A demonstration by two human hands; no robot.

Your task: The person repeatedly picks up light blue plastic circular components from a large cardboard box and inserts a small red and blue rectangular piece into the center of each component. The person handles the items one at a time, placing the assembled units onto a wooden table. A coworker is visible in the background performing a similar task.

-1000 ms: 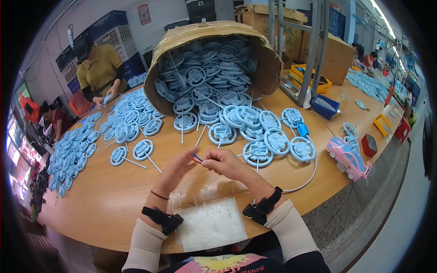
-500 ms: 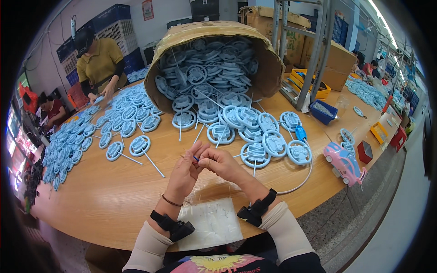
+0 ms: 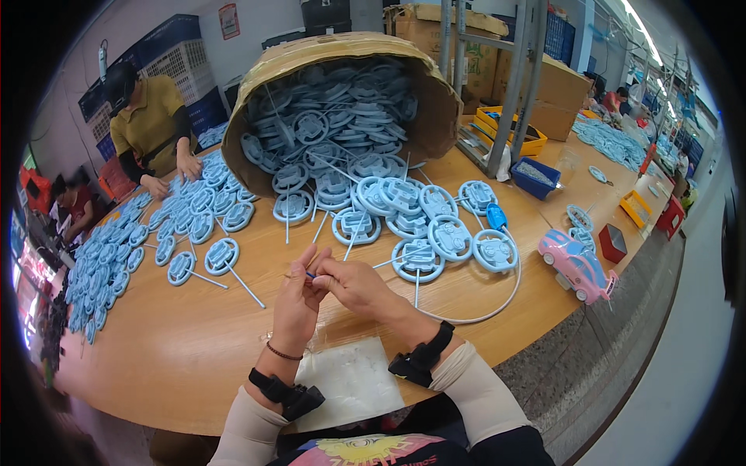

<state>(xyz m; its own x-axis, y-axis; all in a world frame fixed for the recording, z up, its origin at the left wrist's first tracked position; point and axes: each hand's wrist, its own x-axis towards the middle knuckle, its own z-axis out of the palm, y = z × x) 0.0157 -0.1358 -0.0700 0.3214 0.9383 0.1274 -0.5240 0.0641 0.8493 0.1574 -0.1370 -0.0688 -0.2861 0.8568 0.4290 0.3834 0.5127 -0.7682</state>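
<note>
My left hand (image 3: 294,311) and my right hand (image 3: 353,286) meet above the middle of the table, fingertips together. Pinched between them is a small, thin blue piece (image 3: 310,275), mostly hidden by the fingers; it could be a wire, but the kind cannot be made out. Just beyond the hands lie several light blue toy steering wheels (image 3: 418,259), many with thin white rods sticking out. A flat, whitish plastic-covered sheet (image 3: 353,380) lies under my forearms at the table's near edge.
A large cardboard box (image 3: 439,128) lies on its side, full of steering wheels. More wheels (image 3: 105,268) are heaped at left, by a co-worker's hands (image 3: 188,163). At right are a pink toy car (image 3: 579,268), a blue bin (image 3: 535,180), a red box (image 3: 613,245) and a metal frame (image 3: 503,147).
The whole view has shifted, so the table's things sit a little further left. My hands stay together around the blue piece, with slight finger movement. The co-worker's hands have moved over the wheels.
</note>
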